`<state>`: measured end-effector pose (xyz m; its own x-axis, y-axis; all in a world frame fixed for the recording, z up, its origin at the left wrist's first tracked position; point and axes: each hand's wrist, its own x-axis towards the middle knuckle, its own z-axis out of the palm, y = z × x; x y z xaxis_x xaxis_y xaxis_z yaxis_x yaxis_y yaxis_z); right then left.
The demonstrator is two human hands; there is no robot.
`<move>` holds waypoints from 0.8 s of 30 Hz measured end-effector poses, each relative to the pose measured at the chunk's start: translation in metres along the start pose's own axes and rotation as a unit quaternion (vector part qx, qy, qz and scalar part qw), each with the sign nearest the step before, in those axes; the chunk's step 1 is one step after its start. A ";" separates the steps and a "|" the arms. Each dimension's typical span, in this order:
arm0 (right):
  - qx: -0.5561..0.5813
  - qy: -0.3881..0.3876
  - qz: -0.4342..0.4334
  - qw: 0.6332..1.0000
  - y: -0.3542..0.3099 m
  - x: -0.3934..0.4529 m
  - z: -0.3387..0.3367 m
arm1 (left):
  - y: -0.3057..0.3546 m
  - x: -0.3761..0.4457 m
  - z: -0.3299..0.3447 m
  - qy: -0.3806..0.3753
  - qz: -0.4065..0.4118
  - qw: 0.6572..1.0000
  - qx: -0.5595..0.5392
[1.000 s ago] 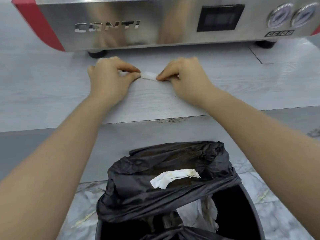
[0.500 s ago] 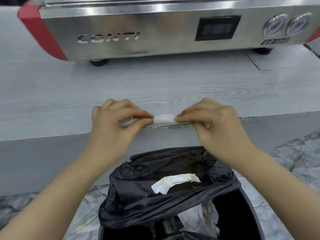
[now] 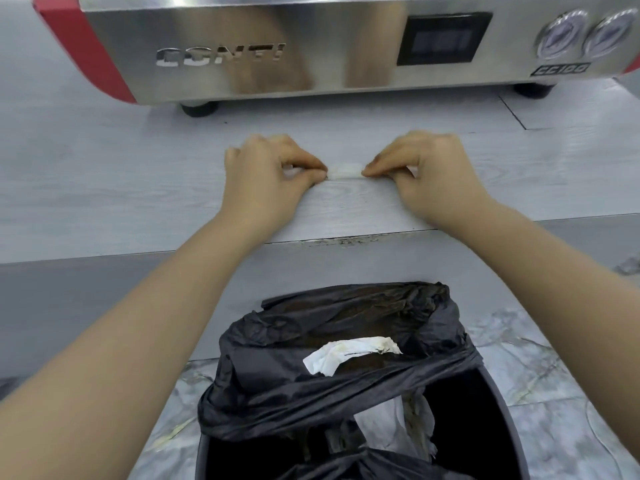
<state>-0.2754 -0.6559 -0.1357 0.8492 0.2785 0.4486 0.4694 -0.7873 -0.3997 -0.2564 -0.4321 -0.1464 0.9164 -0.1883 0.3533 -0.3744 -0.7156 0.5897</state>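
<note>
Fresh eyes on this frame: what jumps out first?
Centre frame, the left hand and right hand pinch a small white folded paper between them at the grey counter. Behind stands a steel, red-sided Conti machine; below the counter edge, a black bin bag carries a stained tissue.

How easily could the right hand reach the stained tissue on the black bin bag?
Probably yes: nothing lies between the right hand and the stained tissue, which sits uncovered atop the bin bag below the counter edge. The fingers must first release the white strip.
</note>
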 end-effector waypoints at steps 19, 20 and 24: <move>0.140 0.050 0.027 0.989 -0.130 0.078 0.095 | -0.109 -0.023 -0.134 0.045 -0.079 0.989 -0.113; 0.135 0.049 0.035 0.989 -0.137 0.090 0.110 | -0.126 -0.012 -0.142 0.035 -0.088 0.989 -0.114; 0.085 0.042 0.044 0.995 -0.168 0.125 0.159 | -0.186 0.026 -0.169 -0.007 -0.054 0.996 -0.072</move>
<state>-0.2103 -0.4015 -0.1394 0.8694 0.1597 0.4676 0.4336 -0.7004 -0.5669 -0.1869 -0.1902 -0.1235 0.9539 -0.1258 0.2724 -0.2891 -0.6289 0.7217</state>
